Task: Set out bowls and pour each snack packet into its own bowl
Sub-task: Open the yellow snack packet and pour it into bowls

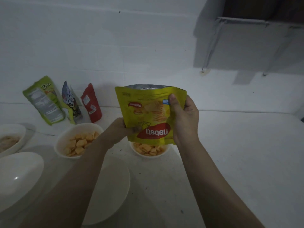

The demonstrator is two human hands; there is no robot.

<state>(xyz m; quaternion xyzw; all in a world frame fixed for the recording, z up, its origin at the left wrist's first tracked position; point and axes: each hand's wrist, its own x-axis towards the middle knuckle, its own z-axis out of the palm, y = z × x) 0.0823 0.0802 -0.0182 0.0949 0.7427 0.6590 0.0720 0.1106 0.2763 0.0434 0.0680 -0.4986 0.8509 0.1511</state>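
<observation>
Two hands hold a yellow snack packet (148, 116) upside down over a small white bowl (148, 151) of orange crackers near the middle of the white counter (238, 153); the left hand (122, 129) pinches the packet's lower left corner, and the right hand (184, 119) wraps its right side with the thumb across the front. Its silver-lined end gapes at the top. Just left of that bowl sits a second bowl (79, 139) with the same orange crackers. At the counter's left edge a bowl of pale snacks (9, 139) is partly cut off, with a bare white bowl (18, 180) in front of it, and another white bowl (113, 186) lies between the forearms near the front edge. Three packets, green (45, 101), blue-grey (71, 102) and red (91, 103), lean against the white wall (115, 46) at the counter's back left. A grey box (246, 45) hangs on the wall at upper right. The room is dim.
</observation>
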